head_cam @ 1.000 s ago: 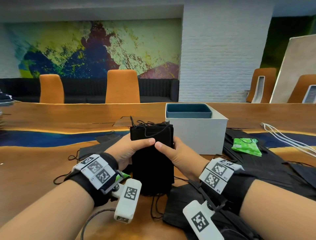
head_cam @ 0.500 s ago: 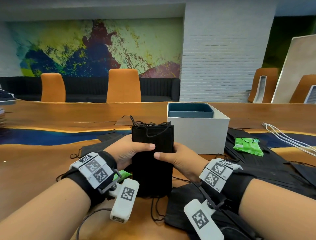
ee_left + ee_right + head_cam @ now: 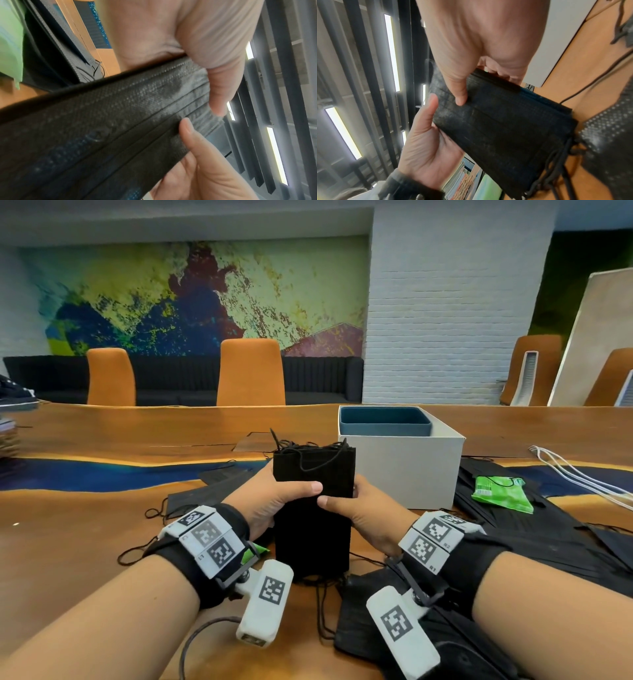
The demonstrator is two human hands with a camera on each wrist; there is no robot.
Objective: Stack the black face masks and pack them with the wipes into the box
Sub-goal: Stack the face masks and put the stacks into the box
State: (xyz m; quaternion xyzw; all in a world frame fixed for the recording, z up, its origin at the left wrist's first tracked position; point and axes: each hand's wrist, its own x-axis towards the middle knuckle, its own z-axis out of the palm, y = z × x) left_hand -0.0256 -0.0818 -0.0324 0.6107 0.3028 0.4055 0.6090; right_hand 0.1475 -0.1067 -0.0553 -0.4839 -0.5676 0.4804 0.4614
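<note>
Mask stack (image 3: 313, 508): we are holding it upright, short edge down on the table (image 3: 85, 525), ear loops bunching at top and trailing at the bottom. It is standing at centre frame, just in front of the box (image 3: 400, 470), whose near left corner is sitting at 1 o'clock from the stack.

Left hand (image 3: 270, 501): we are clamping the stack's left side, thumb (image 3: 308, 487) lying across the near face, fingers wrapping behind. Right hand (image 3: 359, 508): we are gripping the right side the same way, thumb (image 3: 330, 501) on the near face, fingertips (image 3: 503, 75) curling over the far edge in the right wrist view. The two thumb tips are nearly meeting; we cannot tell if they touch.

Box: white, open, with a blue tray (image 3: 383, 422) seated inside at the rim.

Wipes (image 3: 501, 498): green pack lying at 3 o'clock from the stack, right of the box, on loose masks (image 3: 548, 529) that are spreading toward 4 o'clock. More masks (image 3: 205, 494) are lying at 9 o'clock, behind the left hand.

White cables (image 3: 582, 477) are running along the table at 2 o'clock. Orange chairs (image 3: 251, 371) are standing across the table at 12.
</note>
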